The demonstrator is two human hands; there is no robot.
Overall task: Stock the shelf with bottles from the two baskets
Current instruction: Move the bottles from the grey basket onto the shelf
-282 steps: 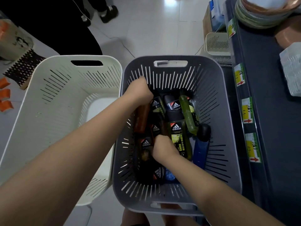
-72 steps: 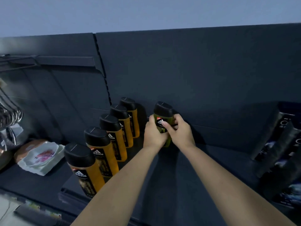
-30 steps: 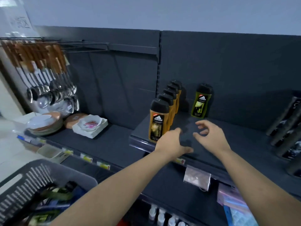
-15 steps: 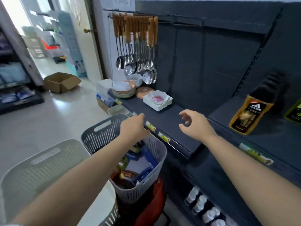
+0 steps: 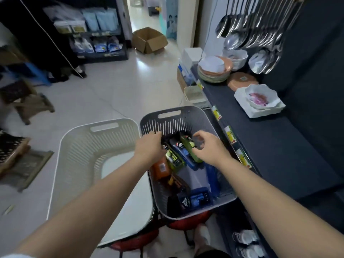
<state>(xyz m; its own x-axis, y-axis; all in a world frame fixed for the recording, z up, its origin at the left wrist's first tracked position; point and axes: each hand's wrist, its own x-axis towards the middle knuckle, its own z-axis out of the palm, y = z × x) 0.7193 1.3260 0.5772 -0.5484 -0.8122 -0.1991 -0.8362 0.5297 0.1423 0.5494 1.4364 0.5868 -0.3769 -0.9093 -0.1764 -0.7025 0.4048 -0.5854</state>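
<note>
Both arms have come down from the shelf into the grey basket; step in hand: fetching the next bottle; left grip curls down over the bottles, fingertips hidden, cannot tell whether it has hold; right grip is loosely curled, holding nothing, just above the green bottle; grey basket holds blue, green, orange and black bottles lying flat; white basket shows none; next, judged: close on one bottle, lift clear of the rim.
</note>
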